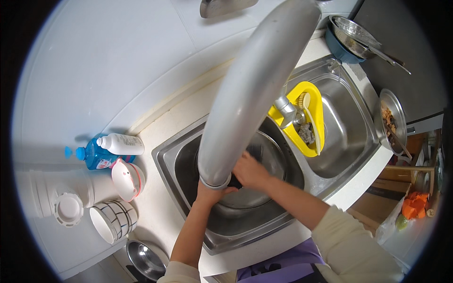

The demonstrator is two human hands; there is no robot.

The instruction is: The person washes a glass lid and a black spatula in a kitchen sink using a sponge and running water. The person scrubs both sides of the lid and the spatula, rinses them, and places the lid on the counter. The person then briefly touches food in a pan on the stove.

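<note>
In the left basin (226, 228) of a stainless-steel double sink lies a wide, round metal vessel (244, 201), perhaps a pan or a lid. The grey curved faucet spout (251, 88) looms close to the camera and covers part of it. My left hand (211, 194) is at the vessel's near left side, its fingers hidden behind the spout's end and its thumb pointing right. Over the vessel, my right hand (250, 172) has bent fingers and is slightly blurred. A small dark patch shows between the hands; what either one grips is not clear.
A yellow drain basket (320, 122) with a brush (311, 116) and a scouring pad (306, 133) sits by the right basin (341, 141). Bottles (122, 144) and bowls (115, 219) line the left counter. A food bowl (400, 109) and stacked basins (341, 47) stand right.
</note>
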